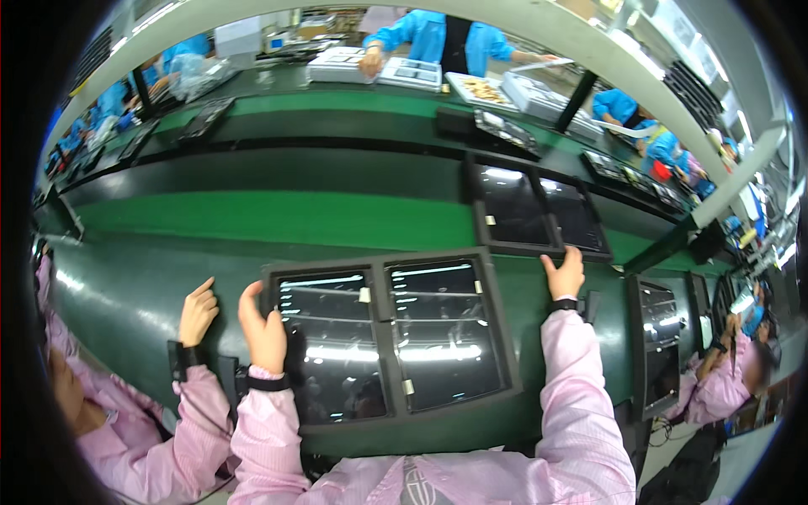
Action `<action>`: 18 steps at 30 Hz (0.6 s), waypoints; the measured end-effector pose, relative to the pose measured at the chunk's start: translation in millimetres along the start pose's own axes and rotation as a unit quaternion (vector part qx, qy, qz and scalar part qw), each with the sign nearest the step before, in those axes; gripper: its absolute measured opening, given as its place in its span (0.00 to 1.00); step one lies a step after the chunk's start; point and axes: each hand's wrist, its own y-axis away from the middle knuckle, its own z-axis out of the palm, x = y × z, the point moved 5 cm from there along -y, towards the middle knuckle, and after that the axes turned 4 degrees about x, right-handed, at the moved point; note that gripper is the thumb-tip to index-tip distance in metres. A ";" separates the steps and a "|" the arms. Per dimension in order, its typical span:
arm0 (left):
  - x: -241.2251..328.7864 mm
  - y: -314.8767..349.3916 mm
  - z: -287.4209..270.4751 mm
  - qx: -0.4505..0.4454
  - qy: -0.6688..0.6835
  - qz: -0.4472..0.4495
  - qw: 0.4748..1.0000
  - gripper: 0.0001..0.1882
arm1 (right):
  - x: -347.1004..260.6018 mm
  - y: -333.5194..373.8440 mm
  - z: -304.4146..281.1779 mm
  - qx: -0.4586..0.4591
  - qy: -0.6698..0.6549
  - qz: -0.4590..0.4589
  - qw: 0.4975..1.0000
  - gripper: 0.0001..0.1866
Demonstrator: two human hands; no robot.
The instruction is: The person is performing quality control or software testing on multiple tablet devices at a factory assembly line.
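Note:
A dark tray [379,295] with two glossy black panels lies on the bench in front of me. My left hand [263,328] grips its left edge, thumb over the left panel [332,349]. The right panel [442,332] lies beside it. My right hand [565,273] reaches out to a second dark tray [513,246] on the green belt and touches its near edge, fingers curled on the frame. That tray also carries two black panels.
A neighbour's hand [198,313] in a pink sleeve rests on the bench to my left. The green conveyor belt [278,219] runs across. More trays [661,349] stand at right, where another person in pink sits. People in blue work at the far bench [438,38].

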 end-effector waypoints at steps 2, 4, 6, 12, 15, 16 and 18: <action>6.3 1.2 -1.6 -0.010 -0.007 -0.002 1.000 0.28 | 2.0 -5.5 2.6 0.016 -0.003 -0.029 0.999 0.36; 5.3 1.2 3.6 -0.016 -0.008 0.012 1.000 0.27 | 1.3 -11.3 -1.5 0.020 0.000 -0.050 0.999 0.34; 7.9 1.0 6.3 -0.017 -0.011 0.018 1.000 0.27 | 1.4 -13.6 -3.1 0.025 0.004 -0.058 0.998 0.34; 9.8 3.7 6.8 -0.015 -0.057 0.020 0.998 0.25 | -15.4 -13.9 -15.2 0.122 0.028 -0.090 0.988 0.31; 12.6 4.5 8.0 -0.019 -0.069 0.018 0.997 0.26 | -16.9 -14.3 -16.4 0.102 0.024 -0.076 0.992 0.32; 11.1 4.9 9.5 -0.020 -0.075 0.018 0.997 0.26 | -18.9 -15.4 -18.8 0.099 0.024 -0.085 0.991 0.31; 11.5 5.0 8.0 -0.019 -0.079 0.012 0.997 0.26 | -25.1 -24.1 -23.2 0.086 0.018 -0.091 0.992 0.31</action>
